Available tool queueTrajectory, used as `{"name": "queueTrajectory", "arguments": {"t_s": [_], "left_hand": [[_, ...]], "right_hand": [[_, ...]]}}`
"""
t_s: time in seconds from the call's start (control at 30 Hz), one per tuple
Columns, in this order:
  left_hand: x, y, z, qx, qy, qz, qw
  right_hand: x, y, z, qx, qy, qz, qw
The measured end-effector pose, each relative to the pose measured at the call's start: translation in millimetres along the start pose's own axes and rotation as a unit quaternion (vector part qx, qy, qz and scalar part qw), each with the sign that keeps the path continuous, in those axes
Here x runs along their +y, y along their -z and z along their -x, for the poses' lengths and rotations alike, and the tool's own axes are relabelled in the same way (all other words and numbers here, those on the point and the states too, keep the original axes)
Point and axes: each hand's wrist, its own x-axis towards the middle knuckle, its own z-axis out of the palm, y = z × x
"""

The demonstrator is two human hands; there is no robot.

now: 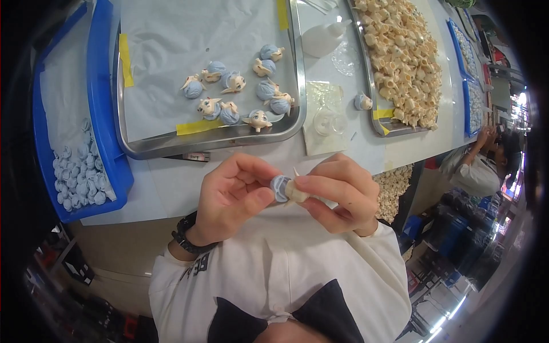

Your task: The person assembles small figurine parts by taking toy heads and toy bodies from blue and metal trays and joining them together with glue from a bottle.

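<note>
Close to my chest, my left hand point(229, 197) pinches a hollow blue-grey doll hair piece point(279, 187) between thumb and fingers. My right hand point(343, 194) grips a cream doll face piece point(294, 193) with pointed ears, its thumb and fingertips on the rim. The two pieces meet or nearly meet; whether they touch is hard to tell. Beyond my hands, several doll heads point(231, 82) with blue-grey hair lie on a paper-lined metal tray point(229, 139). A single similar head point(362, 102) rests on the table to the right.
A blue bin point(106, 114) at the left holds many loose blue-grey hair pieces point(83, 171). At the right, a second metal tray point(369, 74) is heaped with cream face pieces point(403, 63). Between them are a white squeeze bottle point(325, 39) and a clear round dish point(329, 123). Another person point(477, 166) is at far right.
</note>
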Motion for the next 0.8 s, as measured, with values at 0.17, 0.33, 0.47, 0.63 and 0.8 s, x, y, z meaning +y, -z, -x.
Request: {"name": "queueTrajectory", "arguments": {"t_s": [0.17, 0.33, 0.47, 0.63, 0.8], "left_hand": [[3, -2, -1, 0.001, 0.000, -0.028, 1.000], [3, -2, 0, 0.025, 0.011, -0.043, 0.999], [0, -1, 1, 0.031, 0.006, -0.034, 0.999], [6, 3, 8, 0.042, 0.004, -0.158, 0.987], [18, 3, 15, 0.067, -0.021, -0.182, 0.981]], "right_hand": [[0, 1, 1, -0.026, 0.001, 0.016, 1.000], [2, 0, -8, -0.040, 0.051, 0.123, 0.990], [4, -16, -6, 0.002, 0.058, 0.132, 0.990], [7, -28, -5, 0.017, 0.094, 0.154, 0.983], [11, -46, -10, 0.031, 0.095, 0.131, 0.986]]}}
